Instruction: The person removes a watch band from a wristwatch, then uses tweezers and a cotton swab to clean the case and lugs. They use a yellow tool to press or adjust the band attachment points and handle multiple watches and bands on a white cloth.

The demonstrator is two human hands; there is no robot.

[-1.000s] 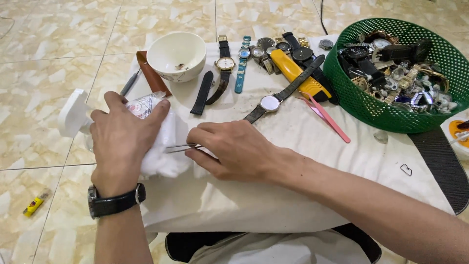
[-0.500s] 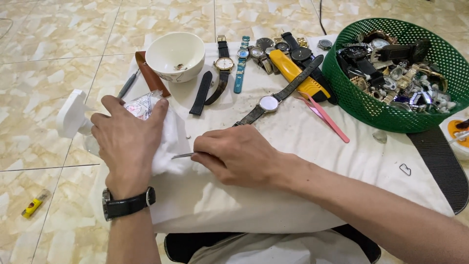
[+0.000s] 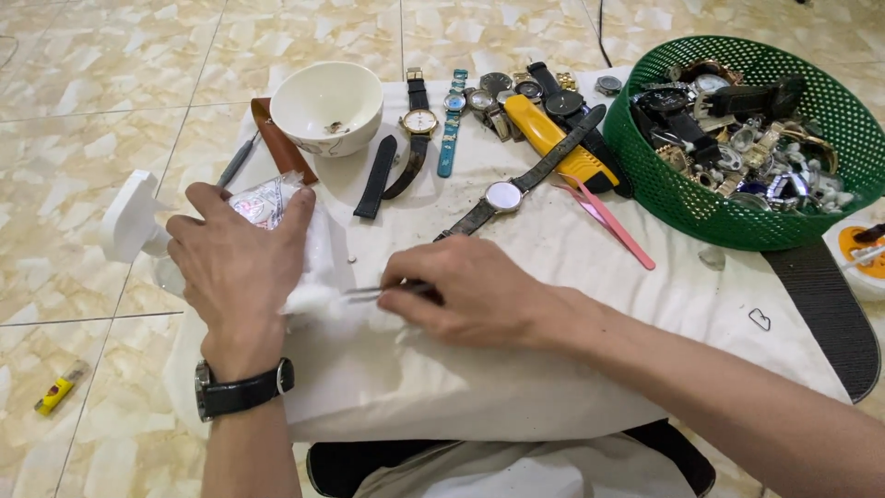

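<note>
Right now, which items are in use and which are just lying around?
In use: left hand on white tissue; right hand holding metal tweezers.

Lying about: white bowl, green basket, yellow tool, pink tweezers, watches.
</note>
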